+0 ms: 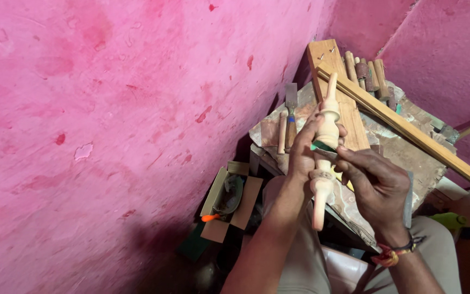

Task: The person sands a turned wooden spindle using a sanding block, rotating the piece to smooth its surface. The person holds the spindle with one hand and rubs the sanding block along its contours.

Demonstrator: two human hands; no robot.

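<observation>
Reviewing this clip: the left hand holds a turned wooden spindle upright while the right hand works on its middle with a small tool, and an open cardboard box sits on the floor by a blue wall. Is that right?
One detail is off: the wall is pink, not blue, as the head view shows. The rest stands: the left hand holds the turned wooden spindle upright, the right hand works its middle with a small tool, and the open cardboard box sits on the floor beside that wall.

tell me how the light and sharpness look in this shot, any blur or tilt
Head view: soft even daylight on the pink wall, deep shadow at the lower middle around the cardboard box; the hands and the turned wooden spindle are sharp; the whole frame is tilted, with no glare.
</observation>
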